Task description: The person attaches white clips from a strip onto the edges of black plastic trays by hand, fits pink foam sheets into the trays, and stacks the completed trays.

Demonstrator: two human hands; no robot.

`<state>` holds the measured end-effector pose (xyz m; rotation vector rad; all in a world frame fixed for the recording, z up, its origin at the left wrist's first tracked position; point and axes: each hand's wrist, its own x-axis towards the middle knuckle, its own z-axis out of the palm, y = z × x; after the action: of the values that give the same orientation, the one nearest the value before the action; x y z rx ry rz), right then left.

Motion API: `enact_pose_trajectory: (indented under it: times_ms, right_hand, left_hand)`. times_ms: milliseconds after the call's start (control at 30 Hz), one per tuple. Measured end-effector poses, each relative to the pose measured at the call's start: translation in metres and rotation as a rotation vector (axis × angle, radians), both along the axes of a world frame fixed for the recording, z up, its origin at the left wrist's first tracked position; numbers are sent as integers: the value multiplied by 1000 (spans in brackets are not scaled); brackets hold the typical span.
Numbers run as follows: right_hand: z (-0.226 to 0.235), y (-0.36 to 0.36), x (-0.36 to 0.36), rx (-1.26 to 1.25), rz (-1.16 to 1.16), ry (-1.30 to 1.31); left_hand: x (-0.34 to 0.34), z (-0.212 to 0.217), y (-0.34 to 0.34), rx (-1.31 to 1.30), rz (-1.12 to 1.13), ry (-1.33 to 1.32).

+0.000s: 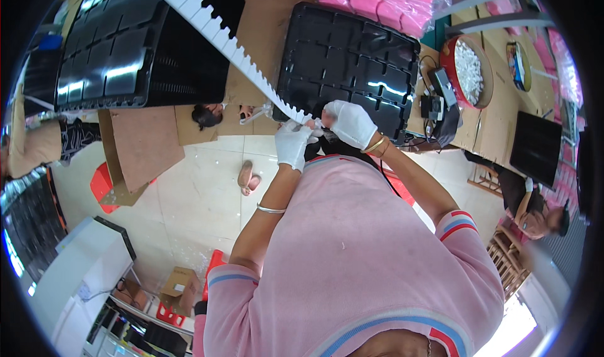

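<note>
Both my hands wear white gloves with bare fingertips, close together over the near edge of a black ribbed plastic tray (349, 67). My left hand (292, 145) is closed around the near end of a long white strip with comb-like teeth (229, 47). That strip slants up and away to the far left. Just to the right, my right hand (353, 125) has its fingers bent and pressed together beside the strip's end. Whatever it pinches is hidden or too small to name. A small shiny clear piece shows between and below the hands.
Stacked black trays (107, 61) stand at the far left. Pink wrapped packs (384, 1) lie beyond the tray. At the right are a red round tub (448, 58) of white pieces, a small black device (432, 107) and a dark screen (535, 148). Other people sit left and right.
</note>
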<state>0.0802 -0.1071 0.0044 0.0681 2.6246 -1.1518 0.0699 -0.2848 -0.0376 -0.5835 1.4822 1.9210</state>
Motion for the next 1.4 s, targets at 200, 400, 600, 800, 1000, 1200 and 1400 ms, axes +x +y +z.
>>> enact_pose_trajectory:
  times_ms: [200, 400, 600, 800, 1000, 1200, 1400]
  right_hand:
    - [1, 12, 11, -59, -136, -86]
    - [-10, 25, 20, -95, -159, 58]
    - [-11, 28, 29, -31, -178, 164]
    - [8, 71, 55, 28, -205, 149]
    - [-19, 153, 100, 269, -47, 33]
    - [-34, 156, 95, 439, -28, 21]
    - [-34, 150, 95, 453, -107, 12]
  left_hand:
    - [-5, 21, 21, -23, -131, 27]
    - [-6, 15, 33, -68, -206, 46]
    - [-5, 24, 48, 40, -147, -88]
    - [-3, -2, 29, -269, -311, -67]
    - [18, -20, -3, -445, -445, -34]
    - [23, -38, -4, -478, -522, 55]
    - [9, -24, 15, -454, -584, 196]
